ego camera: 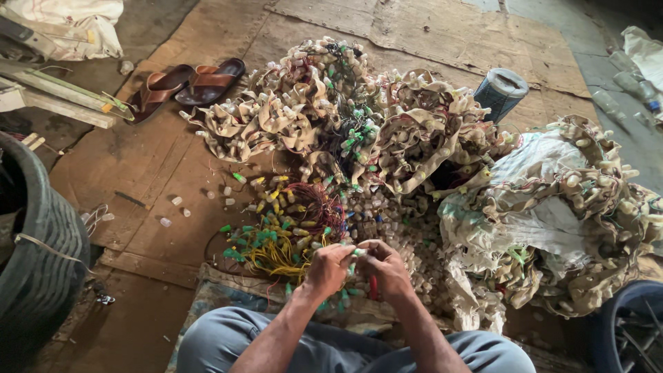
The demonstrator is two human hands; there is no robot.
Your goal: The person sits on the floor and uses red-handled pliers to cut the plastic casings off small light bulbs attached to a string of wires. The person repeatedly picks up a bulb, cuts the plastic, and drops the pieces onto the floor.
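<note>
My left hand (329, 268) and my right hand (385, 266) meet in front of my knees, fingers pinched together on a small pale bulb cap (358, 253) with thin wire. Just beyond them lies a tangle of yellow, red and green wired small bulbs (286, 231). Further out sits a big heap of beige strips studded with pale bulb caps (331, 114). Loose pale caps (397, 224) are piled right of the tangle.
A pair of brown sandals (185, 84) lies at the far left. A dark tyre (38, 255) stands at the left edge. A sack with more bulb strips (552, 207) fills the right. A rolled mesh cylinder (500, 90) stands behind. Cardboard sheets (159, 173) cover the floor.
</note>
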